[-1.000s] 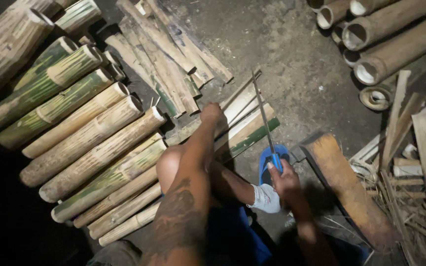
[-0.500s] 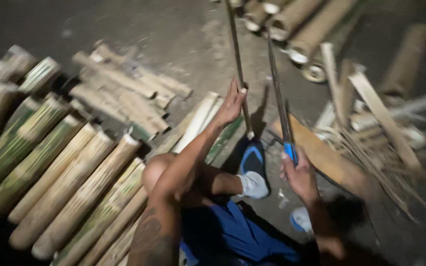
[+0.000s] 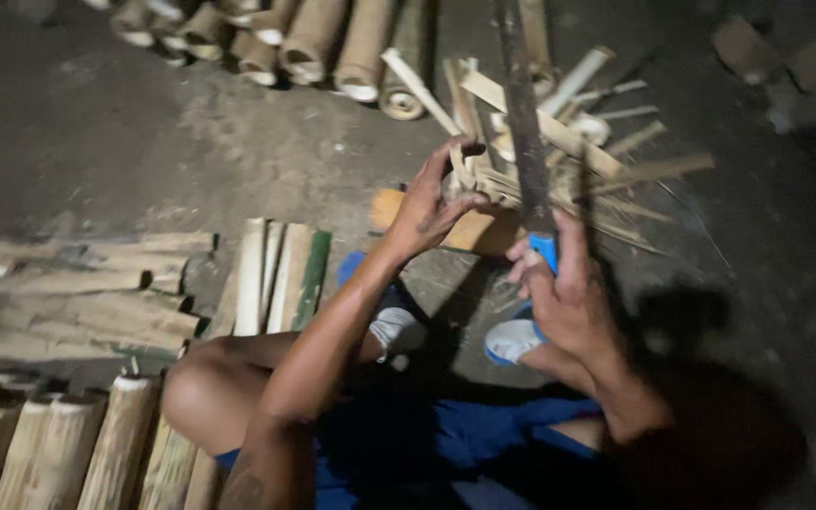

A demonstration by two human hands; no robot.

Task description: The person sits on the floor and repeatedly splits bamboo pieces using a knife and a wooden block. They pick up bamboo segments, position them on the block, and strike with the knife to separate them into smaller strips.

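Blade (image 3: 524, 123): long, dark, flat metal, rising from centre frame to the top edge; blurred, so its edge cannot be read.
Right hand (image 3: 569, 288): closed around the blue grip (image 3: 544, 250) at the blade's lower end, right of centre.
Left hand (image 3: 432, 203): fingers curled, pinching the end of a thin bamboo strip (image 3: 484, 184) just left of the blade.
Risk, fingers: the left hand's fingertips sit close beside the blade; a slip or sudden give in the strip could bring metal onto them.
Risk, splinters: split bamboo looks fibrous with sharp edges, and bare hands could catch slivers.
Risk, legs: a bare knee (image 3: 205, 382) and white-and-blue shoes (image 3: 512, 340) lie below the work, in line with a dropped blade.
Slats (image 3: 559, 132): pale, flat, narrow, heaped loosely behind the hands, upper centre.
Board (image 3: 465, 229): flat, orange-brown, under the left hand.
Split pieces (image 3: 276, 274): pale inner faces, one green skin, left of centre.
Poles (image 3: 314, 38): round, hollow-ended, along the top; more lie at lower left.
Floor (image 3: 96, 142): rough, dusty, dim grey.
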